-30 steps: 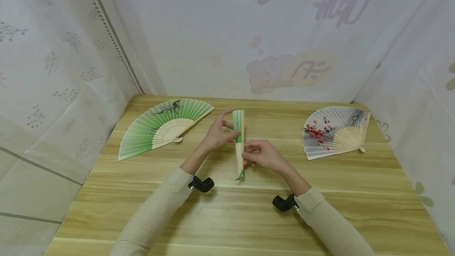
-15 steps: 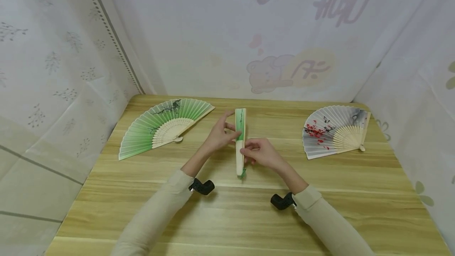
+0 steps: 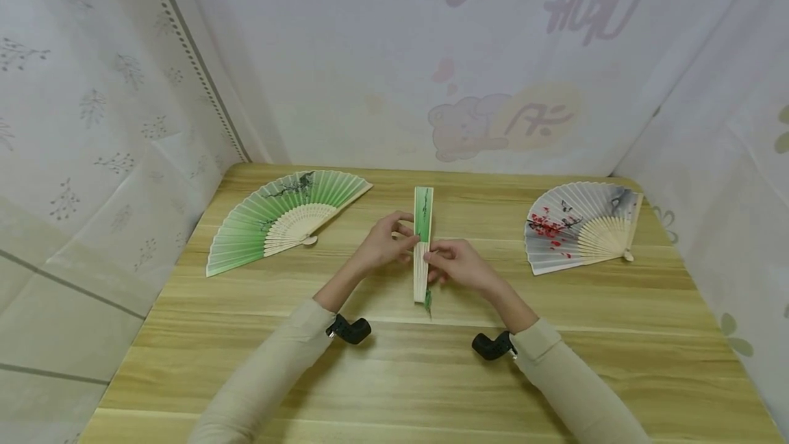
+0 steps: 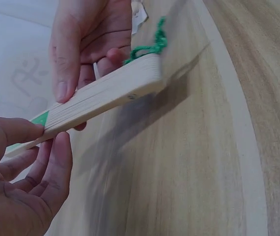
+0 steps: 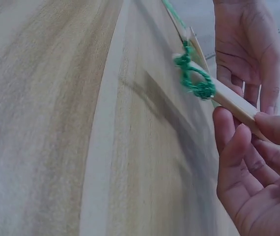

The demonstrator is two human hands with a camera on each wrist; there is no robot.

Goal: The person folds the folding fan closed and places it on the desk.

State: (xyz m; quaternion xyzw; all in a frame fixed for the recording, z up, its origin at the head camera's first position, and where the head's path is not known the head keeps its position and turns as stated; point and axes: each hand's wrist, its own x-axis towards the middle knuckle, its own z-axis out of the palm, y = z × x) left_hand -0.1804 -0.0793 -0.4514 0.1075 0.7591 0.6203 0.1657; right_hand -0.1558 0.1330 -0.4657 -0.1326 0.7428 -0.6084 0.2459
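Note:
A folded hand fan (image 3: 422,225) with green cloth and pale wooden ribs is held between both hands above the table, its ribbed edge facing the head camera. My left hand (image 3: 385,244) pinches it from the left, thumb on the border of cloth and ribs. From the right, my right hand (image 3: 459,262) grips the rib part lower down. A knotted green cord (image 5: 196,76) hangs from the pivot end. In the left wrist view, the metal rivet (image 4: 132,96) shows on the side of the fan.
On the left of the wooden table (image 3: 407,375) lies a spread green fan (image 3: 246,238) with a dark branch print. A spread grey fan (image 3: 567,225) with red blossoms lies on the right. Patterned white cloth (image 3: 345,74) hangs behind the table.
The folded fan has turned about its length, so its ribbed edge now faces up, and shifted slightly right. My left hand has slid down along it toward the ribs.

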